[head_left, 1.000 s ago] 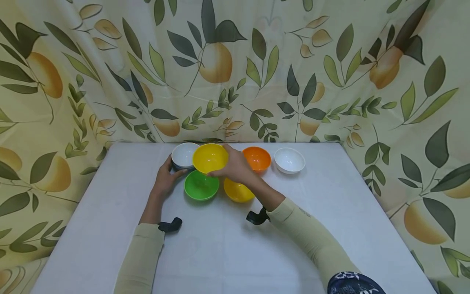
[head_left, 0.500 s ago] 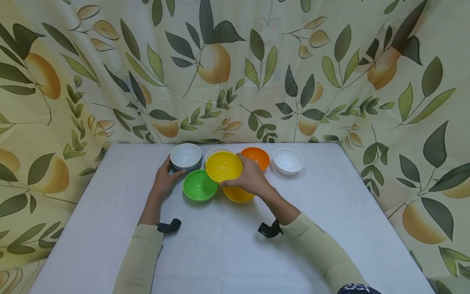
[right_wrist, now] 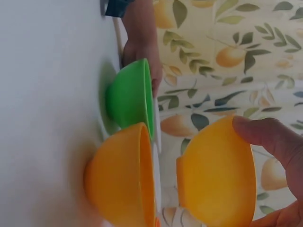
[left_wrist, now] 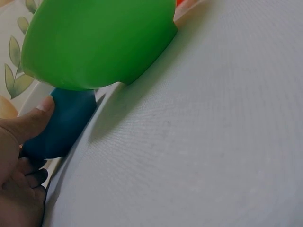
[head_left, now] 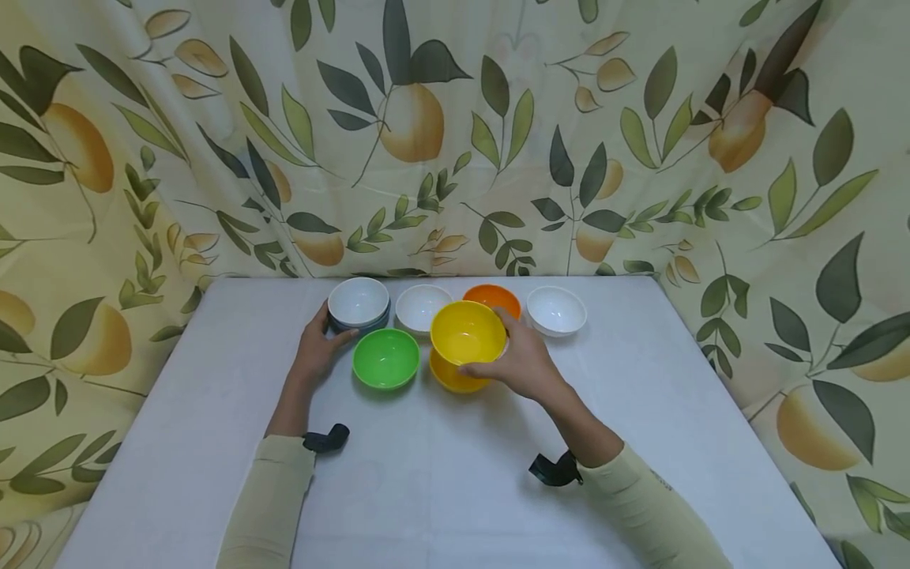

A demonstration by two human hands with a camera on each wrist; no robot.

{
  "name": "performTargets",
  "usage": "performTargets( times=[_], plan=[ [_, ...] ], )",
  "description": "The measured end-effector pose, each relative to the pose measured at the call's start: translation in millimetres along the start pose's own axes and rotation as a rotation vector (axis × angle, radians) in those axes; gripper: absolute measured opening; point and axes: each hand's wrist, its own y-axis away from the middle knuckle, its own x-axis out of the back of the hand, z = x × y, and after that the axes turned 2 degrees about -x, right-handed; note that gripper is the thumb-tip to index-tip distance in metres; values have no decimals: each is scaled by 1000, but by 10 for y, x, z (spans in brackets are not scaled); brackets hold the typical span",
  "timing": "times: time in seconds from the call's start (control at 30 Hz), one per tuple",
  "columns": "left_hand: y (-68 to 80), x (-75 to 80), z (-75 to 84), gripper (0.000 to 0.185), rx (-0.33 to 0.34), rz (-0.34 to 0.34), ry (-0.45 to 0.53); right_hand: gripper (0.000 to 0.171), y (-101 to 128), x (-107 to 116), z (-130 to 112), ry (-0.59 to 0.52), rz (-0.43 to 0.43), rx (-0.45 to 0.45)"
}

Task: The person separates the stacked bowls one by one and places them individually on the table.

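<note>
My right hand (head_left: pixel 528 362) pinches a yellow bowl (head_left: pixel 468 330) by its side, thumb and fingers apart around it. This bowl is held in the air above a second yellow bowl (right_wrist: pixel 113 177), with a visible gap between them in the right wrist view. At the back left, my left hand (head_left: pixel 313 352) holds a blue bowl (left_wrist: pixel 71 124) between thumb and fingers. A white bowl (head_left: pixel 359 302) sits nested on top of that blue one. A green bowl (head_left: pixel 386 359) stands just to the right of the left hand.
Along the table's back edge stand another white bowl (head_left: pixel 423 307), an orange bowl (head_left: pixel 490 295), partly hidden behind the held bowl, and a third white bowl (head_left: pixel 557 310). A white cloth covers the table (head_left: pixel 426 490). Behind it hangs a fruit-patterned curtain (head_left: pixel 455 182).
My right hand has carried the yellow bowl rightward and toward me, from beside the blue-and-white stack to above the other yellow bowl. The left hand stays on the stack.
</note>
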Motion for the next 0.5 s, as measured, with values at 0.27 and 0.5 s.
performTargets(
  times=[0.27, 0.5],
  plan=[
    [3, 3, -15, 97, 10, -7, -12, 116, 165, 126, 247, -25, 46, -7],
    [-3, 4, -5, 98, -10, -5, -8, 106, 257, 252, 438, -5, 95, -46]
  ],
)
